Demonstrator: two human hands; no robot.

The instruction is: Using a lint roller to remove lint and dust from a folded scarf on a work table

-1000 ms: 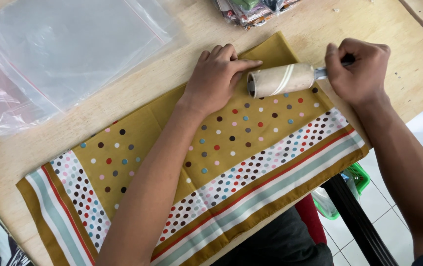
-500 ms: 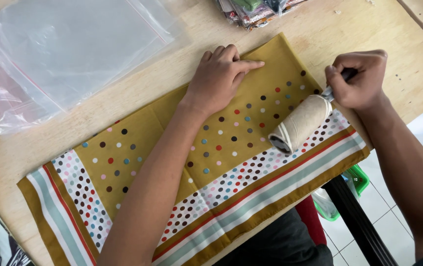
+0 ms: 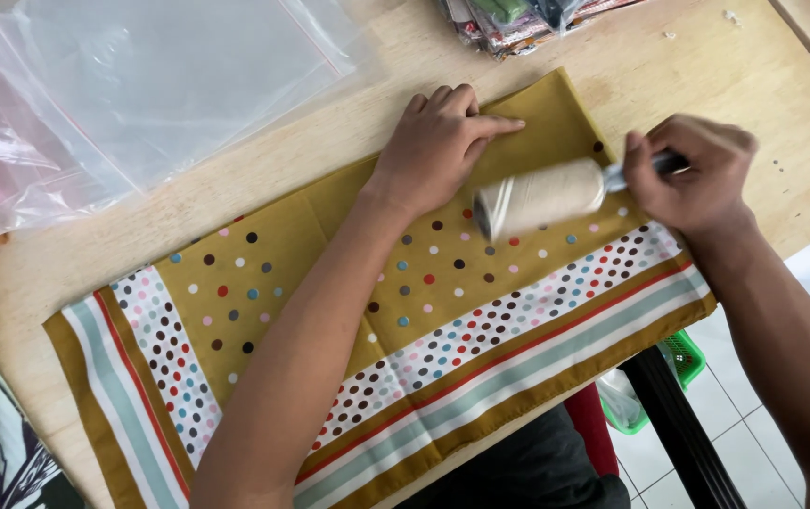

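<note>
A folded mustard-yellow scarf [image 3: 263,283] with coloured polka dots and a striped border lies flat on a wooden table [image 3: 687,85]. My left hand [image 3: 438,141] presses palm-down on the cloth's far edge, fingers together and pointing right. My right hand [image 3: 692,174] is closed on the dark handle of a lint roller [image 3: 541,196]. The roller's pale cylinder lies on the scarf just right of and below my left hand, and it looks blurred.
Clear plastic bags [image 3: 141,85] lie on the table at the far left. A pile of packed fabrics [image 3: 527,14] sits at the far edge. A green basket [image 3: 683,363] stands on the tiled floor below the table's near right edge.
The lint roller went from the scarf's far part toward the striped border, then back up beside my left hand. My left hand has stayed pressed on the cloth.
</note>
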